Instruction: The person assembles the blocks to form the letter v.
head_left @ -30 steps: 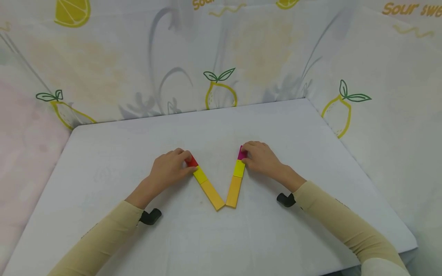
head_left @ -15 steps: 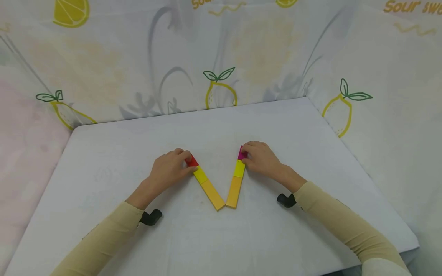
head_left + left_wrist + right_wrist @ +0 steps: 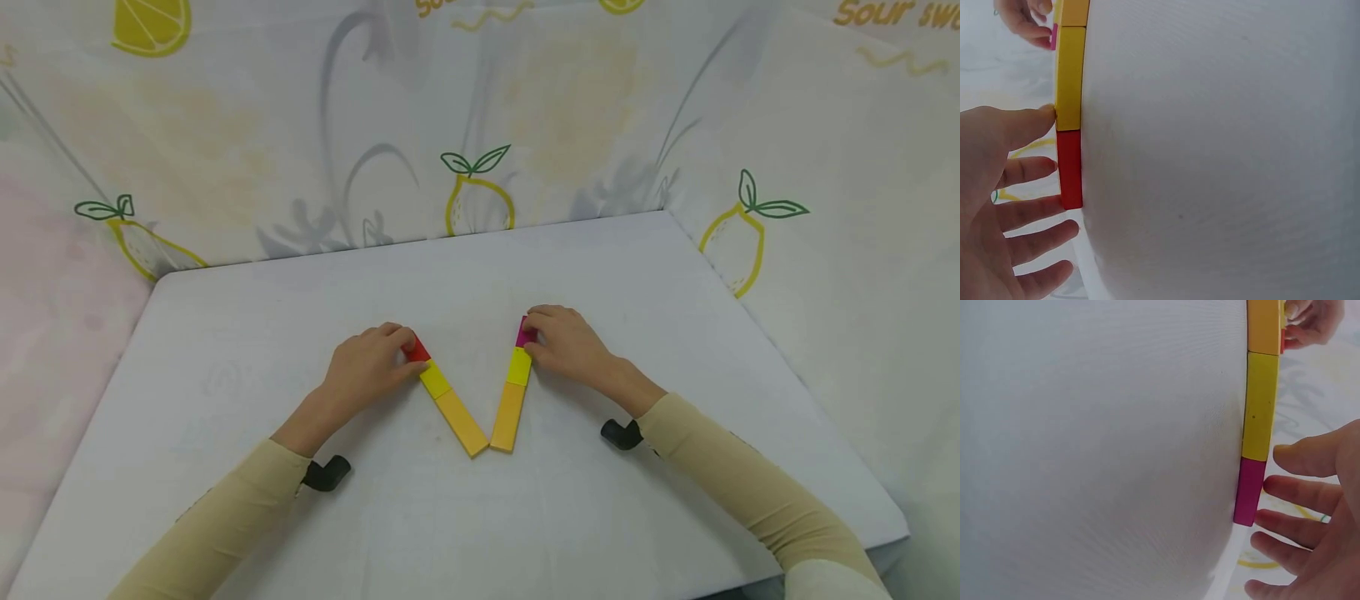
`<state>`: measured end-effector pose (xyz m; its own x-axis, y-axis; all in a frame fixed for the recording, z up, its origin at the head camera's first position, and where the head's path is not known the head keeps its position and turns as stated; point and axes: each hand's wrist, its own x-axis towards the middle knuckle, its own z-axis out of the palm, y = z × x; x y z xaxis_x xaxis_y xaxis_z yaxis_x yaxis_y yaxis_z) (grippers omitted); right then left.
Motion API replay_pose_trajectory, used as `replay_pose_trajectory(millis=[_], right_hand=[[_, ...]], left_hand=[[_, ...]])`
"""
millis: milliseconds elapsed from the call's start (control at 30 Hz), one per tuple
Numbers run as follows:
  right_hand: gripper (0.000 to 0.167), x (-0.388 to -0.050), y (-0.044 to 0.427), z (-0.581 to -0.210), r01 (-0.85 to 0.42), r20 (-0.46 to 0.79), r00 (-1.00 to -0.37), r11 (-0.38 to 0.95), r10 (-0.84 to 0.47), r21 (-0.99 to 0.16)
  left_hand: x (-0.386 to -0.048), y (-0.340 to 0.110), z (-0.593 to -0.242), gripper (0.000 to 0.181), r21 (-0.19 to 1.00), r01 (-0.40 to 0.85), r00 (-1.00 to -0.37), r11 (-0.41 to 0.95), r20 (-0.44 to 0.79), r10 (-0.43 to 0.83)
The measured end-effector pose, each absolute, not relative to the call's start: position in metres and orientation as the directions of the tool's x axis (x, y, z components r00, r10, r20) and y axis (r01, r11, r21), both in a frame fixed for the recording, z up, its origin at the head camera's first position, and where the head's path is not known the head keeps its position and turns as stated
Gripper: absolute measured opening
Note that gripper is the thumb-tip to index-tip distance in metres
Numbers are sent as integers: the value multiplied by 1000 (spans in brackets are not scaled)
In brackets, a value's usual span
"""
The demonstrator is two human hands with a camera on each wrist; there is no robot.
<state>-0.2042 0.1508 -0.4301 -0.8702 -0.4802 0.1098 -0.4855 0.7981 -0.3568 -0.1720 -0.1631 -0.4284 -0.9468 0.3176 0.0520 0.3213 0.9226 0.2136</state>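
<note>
Two rows of flat blocks form a V on the white table. The left row runs from a red block [image 3: 420, 350] through a yellow block [image 3: 435, 380] to a longer orange block [image 3: 462, 425]. On the right, a magenta block [image 3: 521, 336] meets another yellow block [image 3: 518, 367] and a second orange block [image 3: 507, 418]. My left hand [image 3: 366, 364] rests spread fingertips on the red block, its thumb touching the yellow one in the left wrist view. Fingertips of my right hand [image 3: 570, 343] touch the magenta block; its thumb lies close beside the yellow one.
The white table [image 3: 247, 333] spreads around the blocks. A lemon-printed cloth [image 3: 300, 125] hangs behind it and along the sides. Black angled pieces [image 3: 327, 473] stick out from both beige sleeves [image 3: 225, 517], just above the tabletop.
</note>
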Motion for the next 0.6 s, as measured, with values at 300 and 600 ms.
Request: replay_pose_trajectory(millis=[300,600], right_hand=[[23,-207,152,-425,-465,118,-882,802,-456,-374],[30,-215,159,-425,-414,97,-906,813,-413,-409]], left_hand=[[-173,-164,-432,27,262,324,-946,909,90,311],[-177,-168,-429,46,309,254,-966,917,35,256]])
